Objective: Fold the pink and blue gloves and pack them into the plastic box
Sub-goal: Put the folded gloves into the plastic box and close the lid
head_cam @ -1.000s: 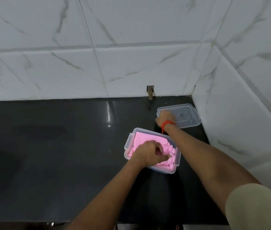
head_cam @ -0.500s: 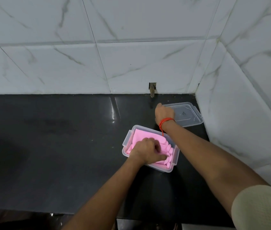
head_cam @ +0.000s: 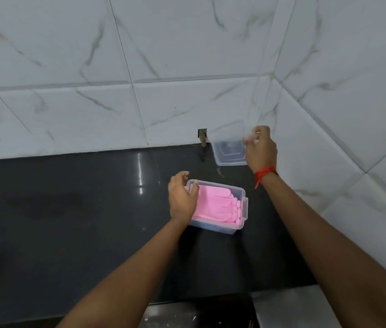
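Observation:
A clear plastic box [head_cam: 240, 194] stands on the black counter, a little right of centre. Folded pink gloves [head_cam: 215, 207] fill its top, and something blue [head_cam: 213, 226] shows through its front wall beneath them. My left hand [head_cam: 181, 197] curls around the box's left end with the thumb on the rim. My right hand [head_cam: 262, 147] holds the clear lid [head_cam: 228, 147] lifted and tilted above the counter, behind the box near the wall corner. The lid is blurred.
The black counter [head_cam: 69, 209] runs left and ends at a front edge near me. White marble-look tiled walls meet in a corner at the right. A small hole with a stub [head_cam: 202, 137] sits in the back wall just above the counter.
My right hand has picked the lid up off the counter and raised it. My left hand has come off the pink gloves and moved to the box's left end.

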